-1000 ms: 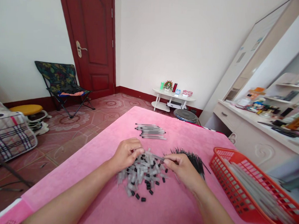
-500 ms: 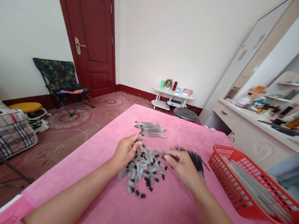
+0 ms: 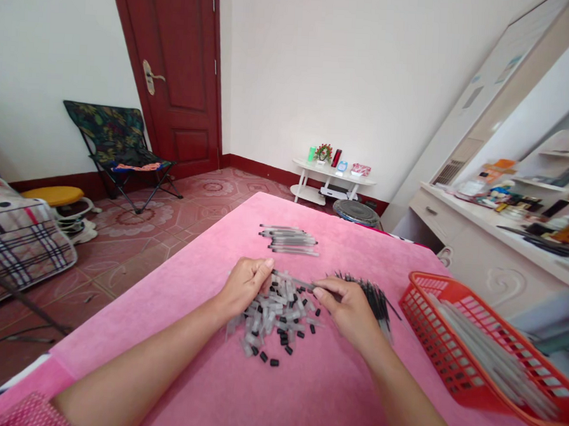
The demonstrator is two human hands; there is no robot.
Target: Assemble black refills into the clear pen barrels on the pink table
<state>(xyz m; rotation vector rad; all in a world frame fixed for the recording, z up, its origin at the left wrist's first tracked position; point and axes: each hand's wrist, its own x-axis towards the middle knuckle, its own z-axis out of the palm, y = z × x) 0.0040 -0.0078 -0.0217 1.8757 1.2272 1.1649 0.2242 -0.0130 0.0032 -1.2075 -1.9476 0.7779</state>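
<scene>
A slim pen (image 3: 294, 280) with a translucent grey barrel is stretched between my two hands above a pile of parts. My left hand (image 3: 246, 287) is closed around its left end, thumb lying on top, which hides the tip. My right hand (image 3: 347, 305) pinches the right end between thumb and fingers. Below lies a heap of clear pen caps (image 3: 270, 311), mixed with small black plugs (image 3: 263, 357). Dark pen refills (image 3: 378, 300) are bunched just beyond my right hand. Farther back, several pens (image 3: 289, 240) lie side by side.
A red plastic basket (image 3: 441, 367) holding long translucent tubes (image 3: 491, 357) stands at the right on the pink table cover (image 3: 200, 374). Beyond the table are a cluttered white dresser (image 3: 483, 242), a low white stand (image 3: 334, 172) and a folding chair (image 3: 119, 144).
My left thumb has straightened and shifted up over the pen's left end. The pen stays between both hands. The whole view has shifted slightly.
</scene>
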